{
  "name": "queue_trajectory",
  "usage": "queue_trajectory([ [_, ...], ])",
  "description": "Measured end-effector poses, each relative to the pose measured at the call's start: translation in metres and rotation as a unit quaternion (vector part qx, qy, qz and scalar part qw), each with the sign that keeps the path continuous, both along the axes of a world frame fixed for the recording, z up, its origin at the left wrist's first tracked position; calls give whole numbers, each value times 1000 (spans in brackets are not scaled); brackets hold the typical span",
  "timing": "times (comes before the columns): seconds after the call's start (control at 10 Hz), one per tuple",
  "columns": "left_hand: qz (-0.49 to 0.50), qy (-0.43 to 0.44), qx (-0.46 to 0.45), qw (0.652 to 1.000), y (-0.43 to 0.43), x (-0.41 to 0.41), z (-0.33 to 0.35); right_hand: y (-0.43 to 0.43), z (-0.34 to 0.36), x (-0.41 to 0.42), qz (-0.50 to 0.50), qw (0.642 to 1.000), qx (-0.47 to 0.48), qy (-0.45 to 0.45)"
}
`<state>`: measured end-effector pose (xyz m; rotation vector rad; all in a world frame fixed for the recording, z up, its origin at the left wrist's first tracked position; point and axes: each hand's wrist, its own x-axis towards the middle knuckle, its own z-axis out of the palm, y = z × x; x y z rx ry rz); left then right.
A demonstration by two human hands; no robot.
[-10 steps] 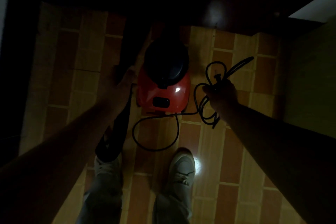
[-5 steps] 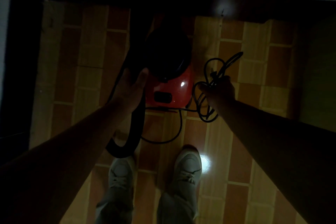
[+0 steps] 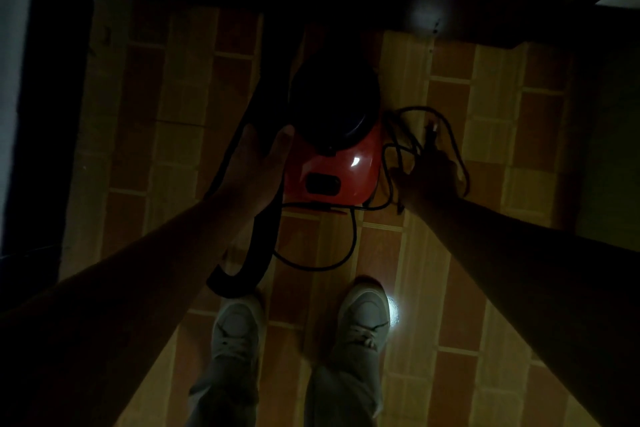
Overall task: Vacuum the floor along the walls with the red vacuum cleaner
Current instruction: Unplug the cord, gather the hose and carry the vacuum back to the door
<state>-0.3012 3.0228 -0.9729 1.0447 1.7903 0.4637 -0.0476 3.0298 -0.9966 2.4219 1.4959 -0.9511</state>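
The scene is dim. We locate the vacuum (image 3: 332,163) on the tiled floor (image 3: 485,253), directly ahead of the shoes (image 3: 365,315) and between the two hands. Its body is red with a round black top, and one bright highlight sits on the red shell.

The left hand (image 3: 256,166) holds the hose (image 3: 263,246) just beside the vacuum's left flank. The fingers (image 3: 247,139) curl round the hose on its outer side, and the thumb closes on the side toward the vacuum. Above the hand the hose runs into the dark area at the top of the view. Below it the hose drops to the floor and bends into a loop near the left shoe.

The right hand (image 3: 429,177) grips a bundle of cord (image 3: 353,236) just beside the vacuum's right flank. Several loops stand out above the hand and to either side of it. We cannot tell how each finger lies, because the hand is too dark. One run of cord passes along the vacuum's near edge and lies in a slack curve on the floor, between vacuum and shoes.

A greenish wall (image 3: 613,149) borders the floor on the right.
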Motion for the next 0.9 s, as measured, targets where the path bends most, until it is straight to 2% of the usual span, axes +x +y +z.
queue_trajectory([
  [0.2, -23, -13, 6, 1000, 3, -12, 15, -2, 29, -16, 25, 997, 38, 54],
  [0.3, 9, 19, 28, 999, 4, -17, 29, -3, 53, -28, 44, 995, 56, 77],
  [0.5, -2, 38, 19, 999, 3, -34, 58, -5, 99, -50, 82, 986, 101, 101],
  [0.6, 5, 54, 10, 998, -1, -42, 77, -7, 126, -60, 70, 983, 121, 116],
  [0.8, -25, 80, -19, 996, -16, -62, 136, -18, 199, -78, 33, 981, 125, 145],
  [0.9, -31, 71, 8, 997, -27, -62, 175, -24, 238, -86, 45, 979, 146, 134],
])
